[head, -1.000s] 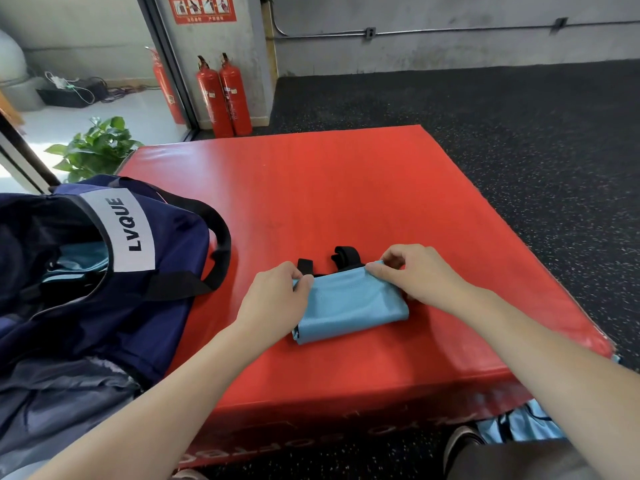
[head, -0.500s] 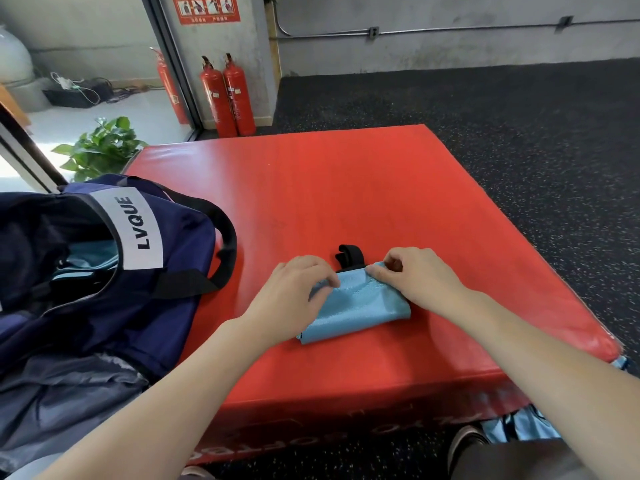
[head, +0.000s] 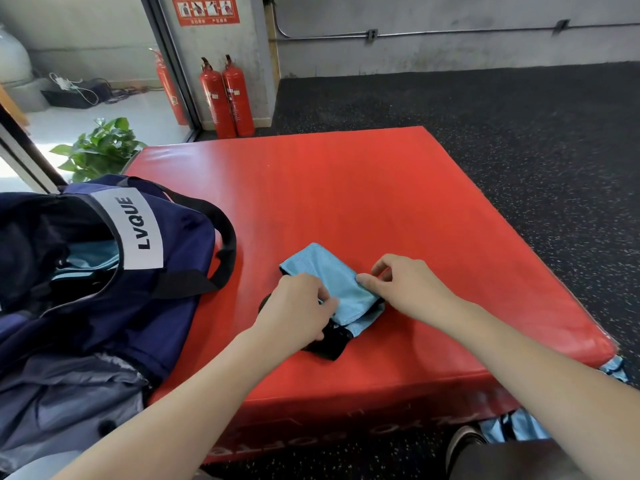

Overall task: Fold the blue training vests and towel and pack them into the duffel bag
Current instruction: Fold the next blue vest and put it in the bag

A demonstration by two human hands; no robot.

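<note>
Head view looks down on a red mat [head: 346, 188] with a small folded blue vest [head: 329, 278] lying near its front edge, right between the 2 hands. The vest's long axis runs diagonally, from its far-left corner toward the near right, and black trim [head: 327, 342] sticks out at its near end.

The left hand [head: 298, 311] has its fingers curled on the vest's near-left side, pinching the cloth beside the trim. The right hand [head: 405, 289] pinches the right edge with thumb and forefinger, its other fingers loosely bent above the mat. Both hands touch the vest, so neither is nearer; they bracket it across its short axis.

The bag [head: 114, 271] sits open on the mat's left side, touching the mat, its mouth facing up and toward the person. Light blue cloth already shows inside it. From the vest, the bag lies to the left, on the left hand's side.

I judge the fold is nearly finished, with loose trim to tuck. The carry into the bag would go leftward, which favours the left hand as leader. More blue cloth [head: 512, 427] shows on the floor below the mat's near-right corner, so folding probably remains.
</note>
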